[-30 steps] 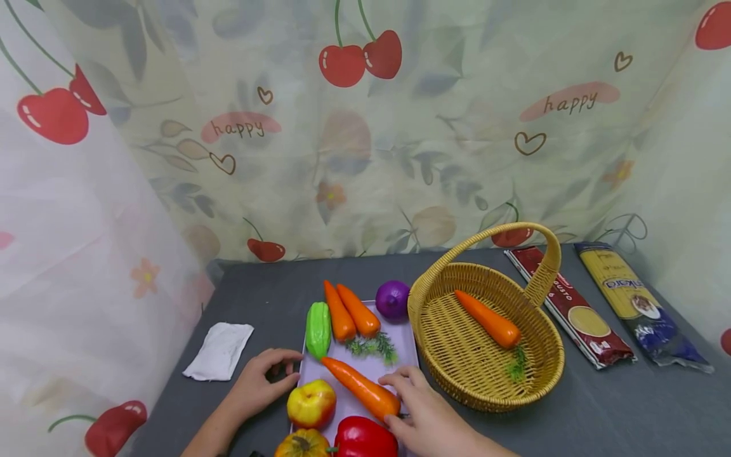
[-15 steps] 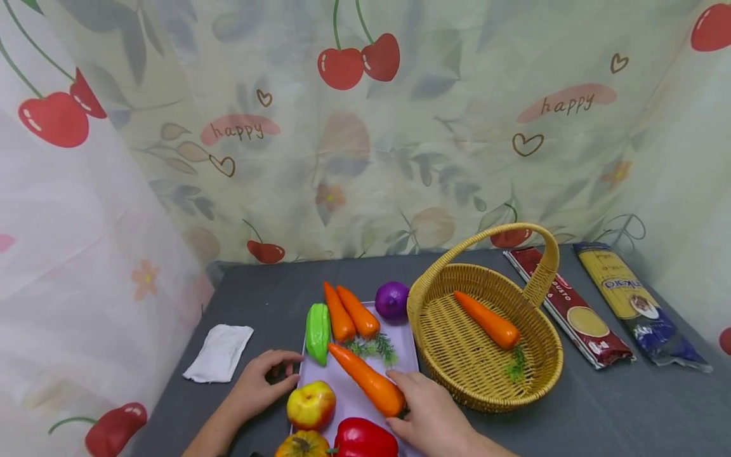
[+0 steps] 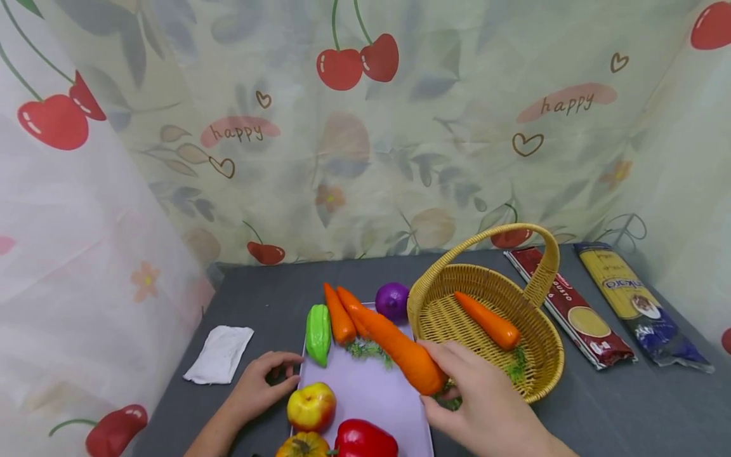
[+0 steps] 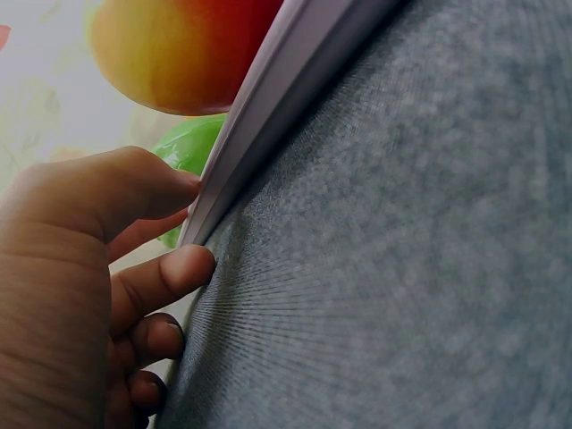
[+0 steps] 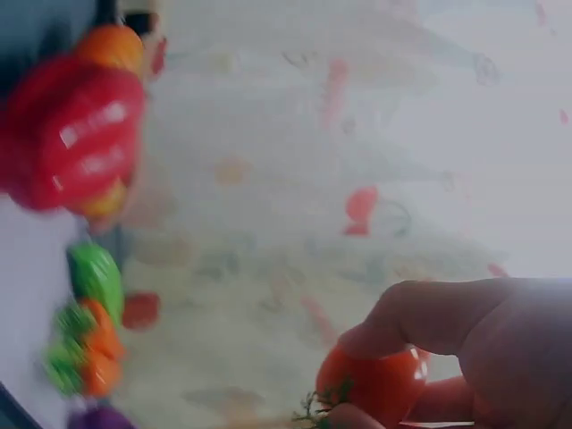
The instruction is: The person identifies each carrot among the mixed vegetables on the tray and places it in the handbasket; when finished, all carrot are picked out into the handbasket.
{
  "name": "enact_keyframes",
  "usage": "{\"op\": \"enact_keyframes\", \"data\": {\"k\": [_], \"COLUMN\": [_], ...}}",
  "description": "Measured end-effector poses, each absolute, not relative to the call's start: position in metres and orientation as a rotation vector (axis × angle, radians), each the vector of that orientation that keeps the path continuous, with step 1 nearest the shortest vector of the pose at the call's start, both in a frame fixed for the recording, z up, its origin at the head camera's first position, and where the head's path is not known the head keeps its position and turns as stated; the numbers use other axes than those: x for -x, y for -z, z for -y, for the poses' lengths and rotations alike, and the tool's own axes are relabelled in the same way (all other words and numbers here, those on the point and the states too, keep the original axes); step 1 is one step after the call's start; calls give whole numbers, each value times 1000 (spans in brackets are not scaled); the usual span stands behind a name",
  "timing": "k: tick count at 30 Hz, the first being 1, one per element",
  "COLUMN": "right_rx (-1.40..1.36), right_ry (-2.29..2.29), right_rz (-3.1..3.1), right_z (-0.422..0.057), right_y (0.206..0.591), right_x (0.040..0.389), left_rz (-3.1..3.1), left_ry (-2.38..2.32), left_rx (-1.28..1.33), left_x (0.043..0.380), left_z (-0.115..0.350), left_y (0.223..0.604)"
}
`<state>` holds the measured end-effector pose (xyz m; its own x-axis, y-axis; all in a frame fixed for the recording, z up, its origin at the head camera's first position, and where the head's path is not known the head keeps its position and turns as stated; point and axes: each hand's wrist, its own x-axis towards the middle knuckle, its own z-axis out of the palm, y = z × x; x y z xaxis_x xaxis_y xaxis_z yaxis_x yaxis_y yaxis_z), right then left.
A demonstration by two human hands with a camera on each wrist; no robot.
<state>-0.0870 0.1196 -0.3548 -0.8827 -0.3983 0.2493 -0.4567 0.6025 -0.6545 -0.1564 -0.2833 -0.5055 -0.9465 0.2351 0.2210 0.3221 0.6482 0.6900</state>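
My right hand (image 3: 485, 397) pinches an orange carrot (image 3: 400, 349) near its leafy end, raised above the right side of the lilac tray (image 3: 365, 387). In the right wrist view, thumb and fingers press on the carrot's blunt end (image 5: 380, 384). My left hand (image 3: 264, 384) rests at the tray's left edge with loosely bent fingers, its fingertips touching the rim (image 4: 223, 179). On the tray lie a green vegetable (image 3: 318, 335), two more carrots (image 3: 339, 317), a purple onion (image 3: 392, 301), a yellow-red apple (image 3: 311, 406), a small pumpkin (image 3: 302, 444) and a red bell pepper (image 3: 365, 439).
A wicker basket (image 3: 440, 273) with a tall handle stands right of the tray, one carrot (image 3: 488, 320) inside. Beyond it lie a red pasta packet (image 3: 571, 311) and a yellow-blue pasta packet (image 3: 639, 301). A white cloth packet (image 3: 219, 354) lies at left. Printed curtains surround the table.
My right hand has taken hold of the carrot on the tray, lifted it and carried it up and right towards the basket. The left hand has stayed in place.
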Motion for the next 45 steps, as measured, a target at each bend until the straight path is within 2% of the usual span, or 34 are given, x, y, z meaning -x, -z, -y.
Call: {"op": "enact_keyframes", "data": {"k": [13,23,28,34,45], "right_rx": [-419,2,58,-68,-208], "right_ry": [-768,-572,-488,-494,-606], "right_rz": [2679,2808,2979,3114,3130], "right_z": [-195,-250,-274,-271,-217], "right_y": [317,308,311,323,368], "right_x": [98,113,124,145,174], "left_rz": [2725,2769,2781,2790,2797], "left_ry": [1187,1168,1171,1173,1174], "left_rx": [505,476,455,442,434], "left_x": [156,157,157,156,156], "left_z": [283,284,284,284,284], "left_y": [507,505,505,505,504]}}
